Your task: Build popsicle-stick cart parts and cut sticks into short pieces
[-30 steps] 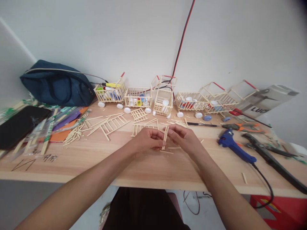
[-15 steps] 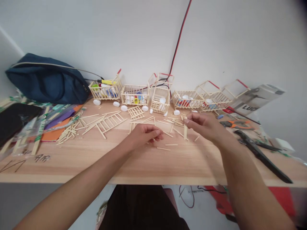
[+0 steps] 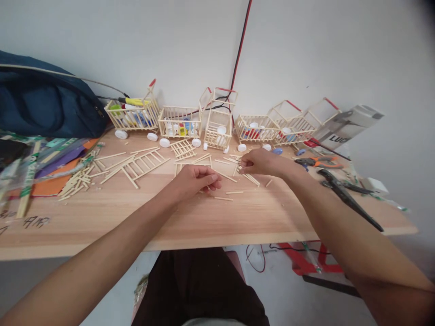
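- Head view, far left: a blue bag [image 3: 50, 106] lies behind a heap of short sticks [image 3: 77, 182]. Pieces are loose and crossed; a brush from the left arm could scatter them.
- Next: a ladder-like frame [image 3: 144, 166] lies flat among longer sticks. Joints look slender; a leaning forearm could twist it or pop a rung.
- Centre-left: a grid panel [image 3: 183, 148] lies just in front of the carts. Similar risk, from careless pressure.
- Left hand [image 3: 199, 181]: fingers half curled, thumb near the index finger. Cannot tell whether anything is pinched inside. It partly hides a flat stick frame [image 3: 181, 164]; pressing down unsighted could crack that.
- Just right of it: 2 loose sticks, a nearer stick [image 3: 223, 198] and a farther stick [image 3: 235, 193], on bare wood. A sideways sweep could carry them off.
- Right hand [image 3: 261, 162]: fingertips drawn together at the loose stick pile [image 3: 250, 178]. Contents hidden; cannot tell if a stick is gripped. Overlapping pieces could drag along, or 2 could come up instead of 1.
- Behind it: a wheeled cart [image 3: 256, 130] stands near the knuckles. A bump could roll it.
- Far right: orange-handled pliers [image 3: 322, 161] and a black-handled tool [image 3: 350, 200] lie beyond the right forearm. A wide elbow swing could knock them.
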Demonstrator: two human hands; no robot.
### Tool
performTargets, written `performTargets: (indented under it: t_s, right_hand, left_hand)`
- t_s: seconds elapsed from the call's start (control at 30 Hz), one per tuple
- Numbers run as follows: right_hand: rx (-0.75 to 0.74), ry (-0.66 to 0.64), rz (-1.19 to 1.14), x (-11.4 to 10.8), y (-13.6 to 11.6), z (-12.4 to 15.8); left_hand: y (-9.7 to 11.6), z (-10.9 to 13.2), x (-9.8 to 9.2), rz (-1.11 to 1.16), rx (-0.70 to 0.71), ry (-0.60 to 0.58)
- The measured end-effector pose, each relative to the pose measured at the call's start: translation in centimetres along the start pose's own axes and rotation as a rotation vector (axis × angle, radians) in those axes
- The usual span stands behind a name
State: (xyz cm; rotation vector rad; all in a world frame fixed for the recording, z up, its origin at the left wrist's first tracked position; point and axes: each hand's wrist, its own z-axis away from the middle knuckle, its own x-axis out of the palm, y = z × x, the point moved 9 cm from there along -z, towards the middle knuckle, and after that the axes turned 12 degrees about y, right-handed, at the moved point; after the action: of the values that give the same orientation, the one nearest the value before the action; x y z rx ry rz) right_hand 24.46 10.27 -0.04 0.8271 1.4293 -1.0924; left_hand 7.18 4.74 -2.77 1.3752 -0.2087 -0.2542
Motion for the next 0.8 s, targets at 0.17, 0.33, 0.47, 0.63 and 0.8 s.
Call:
performTargets:
  t_s: [0.17,0.33,0.47,0.63,0.8]
  right_hand:
    - [-0.010,0.011,0.011,0.9,0.3,-0.6]
    - [-0.018,-0.080,-0.054,0.7,0.5,0.2]
    - [0.042,-0.105,-0.297,-0.3,0.6,1.3]
    - [0.086,-0.013,-0.652,-1.6,-1.4,2.1]
    - [0.095,0.063,-0.885,-1.7,-4.4,2.1]
  left_hand:
    - [0.3,0.1,-0.1,0.006,0.010,0.015]
    - [0.3,0.0,0.1,0.010,0.006,0.007]
    - [0.3,0.0,0.2,0.027,0.008,0.012]
    - [0.0,0.3,0.8,0.026,-0.026,-0.043]
    - [-0.2,0.5,1.6,0.073,-0.055,-0.080]
